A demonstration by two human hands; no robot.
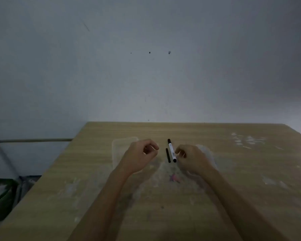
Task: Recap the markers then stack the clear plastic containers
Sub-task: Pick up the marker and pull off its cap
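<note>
A white marker [171, 150] with black ends lies on the wooden table [233, 171], pointing away from me. A thin black piece [168, 155], a pen or cap, lies just left of it. My left hand [140, 153] hovers left of them with fingers loosely curled and nothing in it. My right hand [191, 158] is just right of the marker, fingers curled, fingertips close to the barrel but apart from it. A clear plastic container [118, 150] lies partly under my left hand. Another clear plastic container [208, 153] shows behind my right hand.
The table stands against a bare grey wall [146, 66]. Pale smears mark the tabletop at the far right [247, 140]. A dark green bin [2, 197] with white contents stands on the floor at the left, beyond the table's left edge.
</note>
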